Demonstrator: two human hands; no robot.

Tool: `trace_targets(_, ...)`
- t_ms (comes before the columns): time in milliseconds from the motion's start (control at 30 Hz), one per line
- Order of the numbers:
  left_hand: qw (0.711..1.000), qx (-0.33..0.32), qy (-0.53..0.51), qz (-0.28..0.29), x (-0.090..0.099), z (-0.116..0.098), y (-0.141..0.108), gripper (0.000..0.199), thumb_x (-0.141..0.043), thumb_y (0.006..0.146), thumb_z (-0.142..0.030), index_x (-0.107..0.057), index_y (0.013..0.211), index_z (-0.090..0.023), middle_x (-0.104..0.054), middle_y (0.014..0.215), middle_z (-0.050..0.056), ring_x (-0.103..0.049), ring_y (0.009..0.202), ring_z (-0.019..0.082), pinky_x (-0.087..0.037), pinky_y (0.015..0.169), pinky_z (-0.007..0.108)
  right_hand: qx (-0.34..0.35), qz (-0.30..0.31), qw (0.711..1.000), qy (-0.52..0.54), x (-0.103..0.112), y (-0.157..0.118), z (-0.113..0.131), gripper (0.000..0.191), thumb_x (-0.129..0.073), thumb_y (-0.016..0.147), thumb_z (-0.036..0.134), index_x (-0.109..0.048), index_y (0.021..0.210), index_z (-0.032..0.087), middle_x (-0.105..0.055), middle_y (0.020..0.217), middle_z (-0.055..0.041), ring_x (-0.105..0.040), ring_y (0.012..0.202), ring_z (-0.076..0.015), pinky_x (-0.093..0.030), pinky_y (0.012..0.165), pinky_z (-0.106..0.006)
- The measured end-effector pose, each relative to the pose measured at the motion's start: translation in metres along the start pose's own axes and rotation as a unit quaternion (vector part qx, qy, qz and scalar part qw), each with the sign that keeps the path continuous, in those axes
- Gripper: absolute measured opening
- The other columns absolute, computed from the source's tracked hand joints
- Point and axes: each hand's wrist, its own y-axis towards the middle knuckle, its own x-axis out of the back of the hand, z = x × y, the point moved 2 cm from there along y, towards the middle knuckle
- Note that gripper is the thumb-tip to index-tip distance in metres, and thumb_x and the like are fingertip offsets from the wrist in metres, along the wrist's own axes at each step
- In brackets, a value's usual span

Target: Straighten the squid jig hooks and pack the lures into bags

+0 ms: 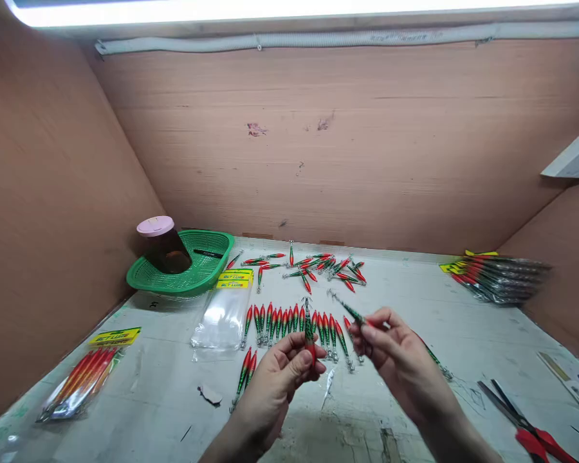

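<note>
My left hand (289,370) pinches a red and green lure (309,331) upright by its red end, its hooks pointing up. In my right hand (390,347) another green and red lure (350,310) is held tilted, its hooks toward the upper left. Behind both hands a row of similar lures (284,321) lies side by side on the table. Farther back is a loose pile of lures (323,263). Two more lures (244,376) lie just left of my left hand. Part of another lure (437,360) shows beyond my right wrist.
Clear bags with yellow headers (224,315) lie by a green basket (205,280) holding a dark jar with a pink lid (166,247). A packed bag of orange-red lures (87,373) is at left. At right are stacked packs (499,276) and red-handled scissors (523,421).
</note>
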Motion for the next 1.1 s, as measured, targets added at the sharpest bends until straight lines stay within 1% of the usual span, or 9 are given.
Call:
trace_targets(67,1.000,0.005,-0.002,0.007,-0.004,0.008,-0.006,0.034,-0.083,0.069,-0.030,-0.066,0.095,-0.017,-0.074,0.090,0.005,-0.067,0.078,0.013,-0.047,0.081,0.028,-0.025,-0.001,0.998,0.052,-0.007,-0.029,-0.012,0.033,-0.085,0.065,0.036,-0.060,0.079,0.020,-0.072,0.077,-0.0036,-0.064,0.068,-0.0137,-0.050,0.066,-0.027)
trace_targets(167,1.000,0.009,0.004,0.012,-0.008,0.017,-0.012,0.029,-0.082,0.070,-0.030,-0.069,0.094,-0.018,-0.073,0.092,0.004,-0.067,0.080,0.014,-0.047,0.082,0.028,-0.010,-0.037,0.995,0.091,-0.014,-0.048,-0.026,0.029,-0.087,0.064,0.032,-0.066,0.081,0.023,-0.071,0.078,0.0006,-0.065,0.076,-0.0132,-0.051,0.074,-0.025)
trace_targets(267,1.000,-0.004,0.014,0.022,-0.009,0.021,-0.014,0.025,-0.082,0.071,-0.028,-0.071,0.091,-0.019,-0.072,0.091,0.003,-0.066,0.080,0.014,-0.047,0.081,0.028,0.003,-0.065,0.993,0.100,-0.016,-0.054,-0.032,0.027,-0.088,0.062,0.032,-0.067,0.079,0.025,-0.070,0.078,0.0024,-0.066,0.079,-0.0134,-0.051,0.075,-0.023)
trace_targets(433,0.999,-0.013,0.023,0.030,-0.005,0.024,-0.013,0.025,-0.083,0.069,-0.028,-0.072,0.089,-0.019,-0.070,0.091,0.003,-0.066,0.080,0.015,-0.048,0.080,0.029,-0.002,-0.051,0.993,0.105,-0.018,-0.060,-0.037,0.021,-0.084,0.068,0.029,-0.067,0.080,0.027,-0.069,0.080,0.0046,-0.064,0.083,-0.0119,-0.050,0.078,-0.022)
trace_targets(767,1.000,-0.006,0.023,0.004,-0.001,0.026,-0.016,0.028,-0.084,0.068,-0.032,-0.072,0.090,-0.020,-0.069,0.087,0.002,-0.064,0.077,0.013,-0.047,0.077,0.027,-0.026,-0.067,0.992,0.104,-0.019,-0.059,-0.043,0.027,-0.087,0.063,0.032,-0.066,0.079,0.025,-0.070,0.082,-0.0001,-0.065,0.085,-0.0170,-0.050,0.080,-0.030)
trace_targets(867,0.998,-0.019,0.051,-0.027,0.006,0.018,-0.017,0.032,-0.083,0.067,-0.038,-0.072,0.091,-0.020,-0.068,0.084,0.002,-0.060,0.072,0.011,-0.045,0.072,0.024,-0.028,-0.087,0.990,0.112,-0.014,-0.058,-0.048,0.029,-0.087,0.062,0.034,-0.066,0.080,0.024,-0.070,0.079,-0.0006,-0.062,0.076,-0.0136,-0.049,0.075,-0.026)
trace_targets(933,0.992,-0.052,0.097,-0.063,0.017,0.006,-0.017,0.034,-0.082,0.067,-0.043,-0.073,0.090,-0.019,-0.066,0.077,0.001,-0.055,0.067,0.010,-0.043,0.068,0.022,-0.037,-0.093,0.988,0.119,-0.010,-0.058,-0.050,0.029,-0.086,0.063,0.035,-0.066,0.081,0.024,-0.068,0.072,0.0010,-0.058,0.069,-0.0110,-0.048,0.070,-0.022)
trace_targets(1033,0.970,-0.117,0.168,-0.129,0.038,-0.018,-0.015,0.041,-0.079,0.065,-0.051,-0.073,0.087,-0.017,-0.057,0.064,-0.003,-0.047,0.062,0.009,-0.040,0.063,0.021,-0.057,-0.096,0.987,0.119,-0.004,-0.059,-0.048,0.027,-0.085,0.065,0.036,-0.068,0.082,0.023,-0.061,0.065,0.0033,-0.053,0.064,-0.0090,-0.045,0.064,-0.018)
trace_targets(1100,0.954,-0.138,0.216,-0.155,0.049,-0.031,-0.012,0.044,-0.077,0.065,-0.055,-0.071,0.085,-0.017,-0.054,0.063,-0.003,-0.043,0.059,0.009,-0.037,0.060,0.021,-0.063,-0.123,0.983,0.122,0.000,-0.059,-0.047,0.030,-0.088,0.061,0.037,-0.070,0.081,0.023,-0.058,0.066,0.0039,-0.051,0.062,-0.0083,-0.045,0.061,-0.017)
